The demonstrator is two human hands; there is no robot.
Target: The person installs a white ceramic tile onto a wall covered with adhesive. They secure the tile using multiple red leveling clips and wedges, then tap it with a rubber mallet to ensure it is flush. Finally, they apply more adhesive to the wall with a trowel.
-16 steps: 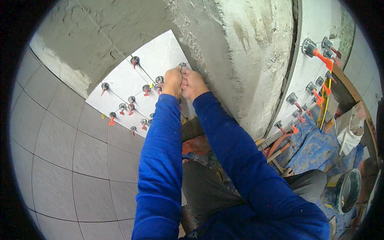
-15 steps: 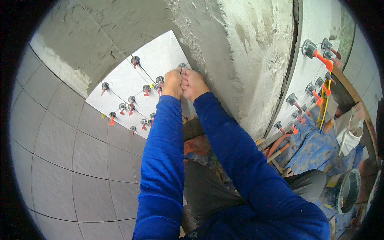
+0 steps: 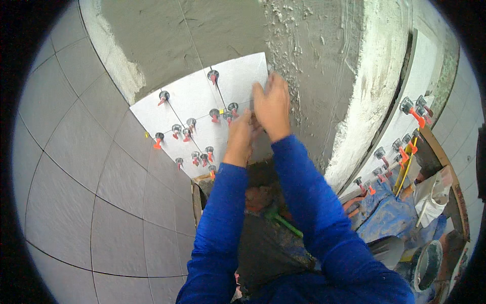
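Note:
White wall tiles (image 3: 240,71) are set on a cement-coated wall, with tile levelling clips (image 3: 213,76) along their joints: dark round caps with red handles. My right hand (image 3: 273,109) is at the tiles' right edge, its thumb apart from the other fingers, which reach up along that edge. Lower and to its left, my left hand (image 3: 238,141) is in front of the tiles, beside a levelling clip (image 3: 233,108). Its fingers are partly hidden and smeared, so whether it holds anything does not show.
Large grey tiles (image 3: 66,177) cover the left wall. Bare grey mortar (image 3: 316,76) lies right of the white tiles. Farther right, more clips with orange handles (image 3: 412,111) stick out from a tiled strip. Below are a blue sheet (image 3: 377,187), a bucket (image 3: 428,266) and a green handle (image 3: 288,225).
My hands were together at a clip near the tiles' right edge; now they are apart. The right one is higher, at the edge, the left lower. The whole view has shifted.

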